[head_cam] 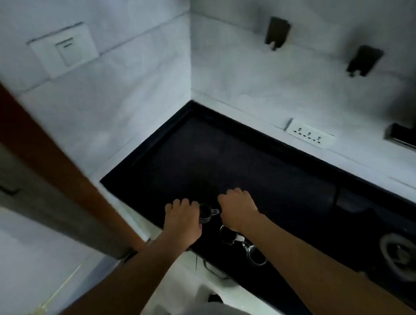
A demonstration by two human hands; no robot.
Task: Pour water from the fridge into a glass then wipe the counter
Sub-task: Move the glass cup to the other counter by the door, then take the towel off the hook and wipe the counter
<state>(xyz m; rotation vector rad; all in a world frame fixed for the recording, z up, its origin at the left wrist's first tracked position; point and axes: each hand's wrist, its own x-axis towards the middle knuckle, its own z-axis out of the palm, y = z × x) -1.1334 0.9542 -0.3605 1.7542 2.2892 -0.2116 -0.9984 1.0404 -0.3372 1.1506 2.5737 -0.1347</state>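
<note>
Both hands curled, left hand [182,220] touching glass [205,212], right hand [236,209] beside.

Dim corner, pale tiled walls [123,94]

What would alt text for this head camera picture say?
Two bare hands reach over a dark counter in a dim tiled corner, the left hand against a small glass cup, the right hand beside it. Two more glasses sit nearer the edge.

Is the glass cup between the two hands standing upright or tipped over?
Upright: the glass cup stands on the dark counter, its round rim facing up toward the camera, handle pointing right. Whether it holds water cannot be told.
</note>
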